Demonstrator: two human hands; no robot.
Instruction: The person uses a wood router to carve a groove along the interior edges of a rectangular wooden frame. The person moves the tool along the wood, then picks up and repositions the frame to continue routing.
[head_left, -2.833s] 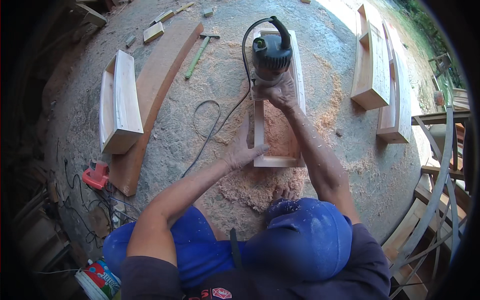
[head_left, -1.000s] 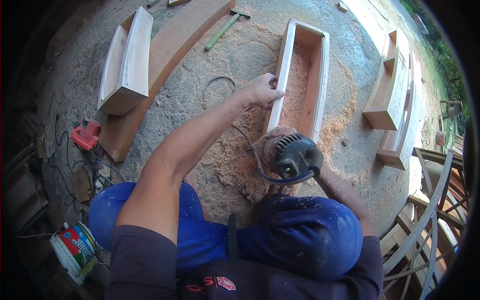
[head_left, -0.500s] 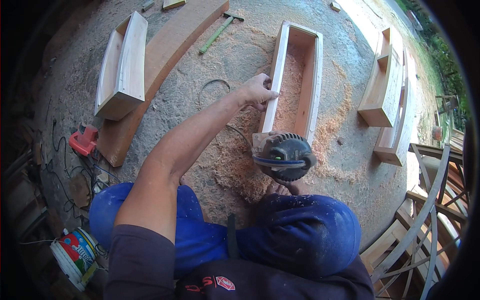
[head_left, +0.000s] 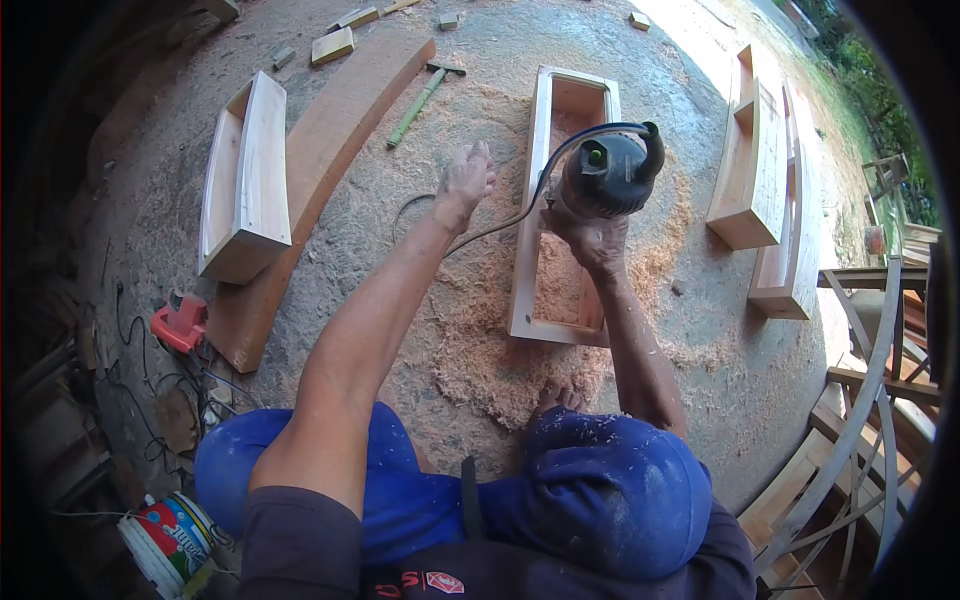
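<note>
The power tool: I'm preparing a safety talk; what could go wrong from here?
The cord crosses the wooden box's left rim near the power tool, so it might snag. The left hand is off the box, which could shift if the tool, in the right hand, presses on it. The bare foot nearby could be hurt by a dropped tool.

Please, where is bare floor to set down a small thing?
Mostly bare floor lies between plank and left forearm, and between the shavings strip and right boxes. Crowded: the middle box, with router, right hand and cord at it.
</note>
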